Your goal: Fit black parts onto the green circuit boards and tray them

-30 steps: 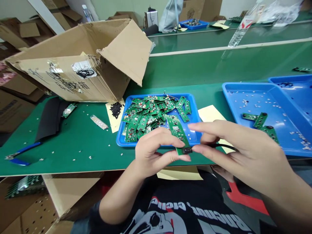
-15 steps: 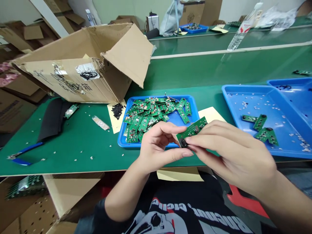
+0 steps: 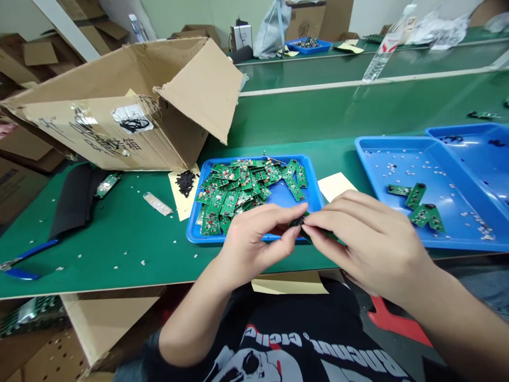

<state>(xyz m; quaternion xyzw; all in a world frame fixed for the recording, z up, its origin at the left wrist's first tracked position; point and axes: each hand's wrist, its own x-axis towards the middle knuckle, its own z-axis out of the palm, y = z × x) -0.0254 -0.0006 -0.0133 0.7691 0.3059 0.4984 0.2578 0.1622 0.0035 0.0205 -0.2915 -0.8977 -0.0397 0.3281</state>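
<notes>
Between my two hands, over the front edge of the bench, is a small green circuit board (image 3: 301,219), mostly covered by fingers. My left hand (image 3: 258,239) pinches its near end between thumb and forefinger. The fingertips of my right hand (image 3: 369,239) are closed on the same board, at a dark part on its end. Just behind my hands, a blue tray (image 3: 191,228) holds a heap of green circuit boards (image 3: 230,201). To the right, another blue tray (image 3: 369,159) carries several boards (image 3: 415,195) with black round parts, and scattered white bits.
A large open cardboard box (image 3: 170,127) stands at the back left. Small black pieces (image 3: 186,182) lie on yellow paper. Farther left are black foam (image 3: 73,196) and blue-handled cutters (image 3: 24,260). A plastic bottle (image 3: 384,50) stands on the ledge behind.
The board has tilted, so its face no longer shows and its end points up between my fingers. Both hands have shifted slightly left, with my view turned a little right.
</notes>
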